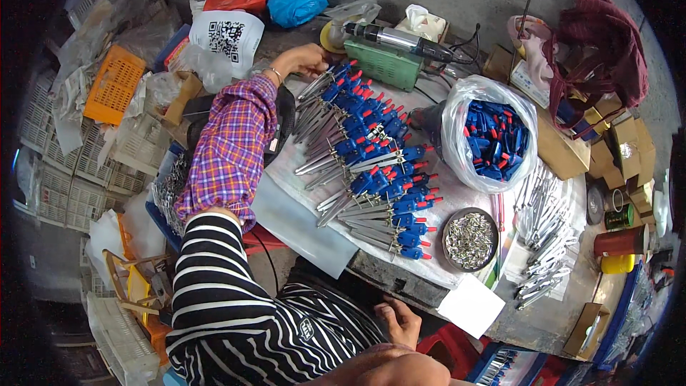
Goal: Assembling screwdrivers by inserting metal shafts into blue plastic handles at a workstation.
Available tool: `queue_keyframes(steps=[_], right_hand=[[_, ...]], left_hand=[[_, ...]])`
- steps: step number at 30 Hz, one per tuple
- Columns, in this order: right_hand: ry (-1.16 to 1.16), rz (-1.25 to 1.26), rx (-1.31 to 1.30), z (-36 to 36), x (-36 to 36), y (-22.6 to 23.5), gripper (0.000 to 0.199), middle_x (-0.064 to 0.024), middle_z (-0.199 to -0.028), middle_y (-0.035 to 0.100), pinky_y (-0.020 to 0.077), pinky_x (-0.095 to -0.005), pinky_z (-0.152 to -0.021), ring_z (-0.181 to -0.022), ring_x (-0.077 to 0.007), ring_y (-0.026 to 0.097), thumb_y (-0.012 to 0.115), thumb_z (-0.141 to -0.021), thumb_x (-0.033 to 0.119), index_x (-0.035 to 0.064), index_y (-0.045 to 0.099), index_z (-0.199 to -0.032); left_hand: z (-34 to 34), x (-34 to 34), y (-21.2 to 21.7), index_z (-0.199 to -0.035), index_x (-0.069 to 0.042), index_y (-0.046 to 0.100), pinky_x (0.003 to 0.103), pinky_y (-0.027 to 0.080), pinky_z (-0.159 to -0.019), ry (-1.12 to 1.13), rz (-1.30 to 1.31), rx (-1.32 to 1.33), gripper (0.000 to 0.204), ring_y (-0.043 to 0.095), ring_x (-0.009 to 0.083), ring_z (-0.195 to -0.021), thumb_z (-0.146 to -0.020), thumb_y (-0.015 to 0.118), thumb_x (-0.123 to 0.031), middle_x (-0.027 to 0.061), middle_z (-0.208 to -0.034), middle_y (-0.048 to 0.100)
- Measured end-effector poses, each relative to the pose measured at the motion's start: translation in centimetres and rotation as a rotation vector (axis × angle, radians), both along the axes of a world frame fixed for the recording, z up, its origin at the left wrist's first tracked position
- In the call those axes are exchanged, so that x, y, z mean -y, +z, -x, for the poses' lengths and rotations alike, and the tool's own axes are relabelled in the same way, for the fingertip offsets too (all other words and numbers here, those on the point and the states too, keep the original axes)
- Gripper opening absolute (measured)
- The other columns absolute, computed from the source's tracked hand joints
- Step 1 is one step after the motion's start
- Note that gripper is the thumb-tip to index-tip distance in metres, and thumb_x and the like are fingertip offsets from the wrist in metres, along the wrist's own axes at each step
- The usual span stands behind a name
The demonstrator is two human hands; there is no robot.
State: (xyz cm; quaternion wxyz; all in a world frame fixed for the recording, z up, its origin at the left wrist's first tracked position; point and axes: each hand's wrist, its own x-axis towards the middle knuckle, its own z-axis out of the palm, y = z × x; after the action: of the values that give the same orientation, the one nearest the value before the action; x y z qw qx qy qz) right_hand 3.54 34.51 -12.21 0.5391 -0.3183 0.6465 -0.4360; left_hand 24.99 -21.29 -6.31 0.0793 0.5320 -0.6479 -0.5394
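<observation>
The pile of blue-handled tools (357,125), red-tipped and with long metal arms, lies on the workbench and serves as reference point. The left hand (309,61) is at the pile's upper end, fingers bent; whether they grasp a tool cannot be told (the fingertips are partly hidden). The right hand (400,322) is below the pile, fingers loosely curled; whether they hold anything cannot be told. Right of the pile stands a translucent plastic bag (451,150) containing blue and red pieces. A round dish (446,254) of small metal parts sits just beside the pile's lower right. Loose metal strips (547,236) lie farther right of the pile. Above it is a green box (382,64).
</observation>
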Motion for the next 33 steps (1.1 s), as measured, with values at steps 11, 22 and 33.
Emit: queue_keyframes(steps=[11, 22, 33], right_hand=[[-0.028, 0.028, 0.011, 0.1, -0.1, -0.4, 0.018, -0.0101, -0.079, 0.066, 0.0453, -0.0226, -0.065, -0.070, -0.0094, 0.058, 0.056, -0.086, 0.008, -0.0063, 0.062, -0.096], [0.012, 0.032, 0.037, 0.5, -0.4, -0.9, 0.020, -0.0090, -0.083, 0.067, 0.0480, -0.0217, -0.068, -0.075, -0.0112, 0.061, 0.054, -0.087, 0.004, -0.0090, 0.060, -0.102], [0.049, 0.090, -0.139, 0.4, 0.8, 0.2, 0.015, -0.0172, -0.068, 0.062, 0.0441, -0.0285, -0.053, -0.056, -0.0201, 0.060, 0.060, -0.083, 0.013, -0.0005, 0.067, -0.085]], left_hand=[[1.5, -0.6, 1.0, -0.103, 0.000, 0.061, 0.027, 0.049, -0.058, 0.031, 0.243, -0.014, 0.024, 0.059, 0.0144, -0.068, -0.081, 0.056, -0.008, 0.0053, -0.081, 0.062], [5.2, -2.6, 2.3, -0.104, -0.001, 0.054, 0.032, 0.051, -0.071, 0.230, 0.145, -0.304, 0.038, 0.057, 0.0176, -0.079, -0.090, 0.055, -0.036, 0.0079, -0.094, 0.059], [3.9, 0.1, 2.6, -0.103, 0.000, 0.054, 0.033, 0.054, -0.077, 0.199, 0.061, -0.326, 0.028, 0.059, 0.0215, -0.093, -0.090, 0.056, -0.026, 0.0075, -0.098, 0.057]])
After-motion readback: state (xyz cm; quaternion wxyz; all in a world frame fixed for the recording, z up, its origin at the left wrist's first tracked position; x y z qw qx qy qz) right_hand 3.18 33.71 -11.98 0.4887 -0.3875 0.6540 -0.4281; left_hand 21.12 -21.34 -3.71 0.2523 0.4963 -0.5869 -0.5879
